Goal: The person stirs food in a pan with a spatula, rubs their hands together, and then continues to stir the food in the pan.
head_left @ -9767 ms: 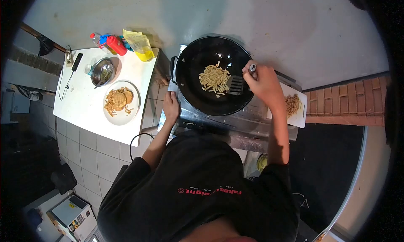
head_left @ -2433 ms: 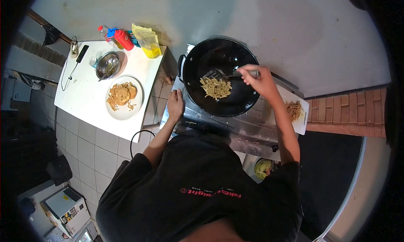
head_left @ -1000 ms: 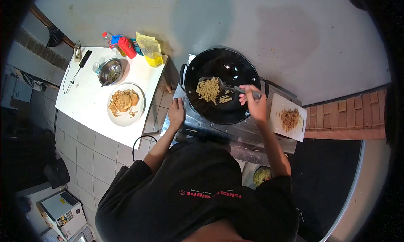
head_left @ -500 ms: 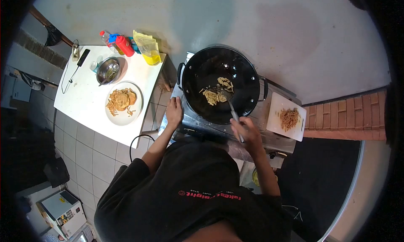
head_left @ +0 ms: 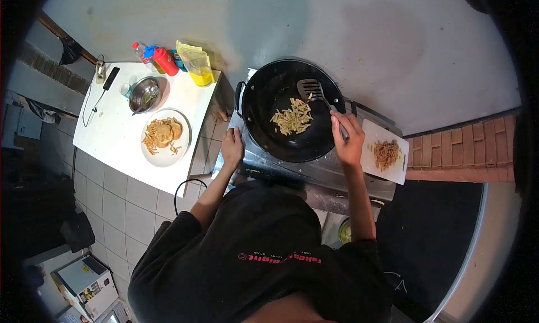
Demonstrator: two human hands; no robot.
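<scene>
A black wok (head_left: 264, 132) sits on a steel stove (head_left: 292, 174) and holds a pile of pale fries (head_left: 292, 117). My right hand (head_left: 348, 140) grips the handle of a slotted metal spatula (head_left: 310, 89), whose blade is raised over the far side of the wok, above the fries. My left hand (head_left: 232, 149) rests flat on the stove's left front corner, beside the wok's left handle.
A white table (head_left: 112, 149) at the left carries a plate of fried food (head_left: 163, 135), a steel bowl (head_left: 142, 94), a red sauce bottle (head_left: 165, 60), a yellow oil pouch (head_left: 196, 62) and a phone. A white cutting board (head_left: 401, 165) with browned strips lies right of the stove.
My right hand swung from the wok's near rim to its right side, lifting the spatula to the far side. The fries are gathered in the middle. My left hand stayed put.
</scene>
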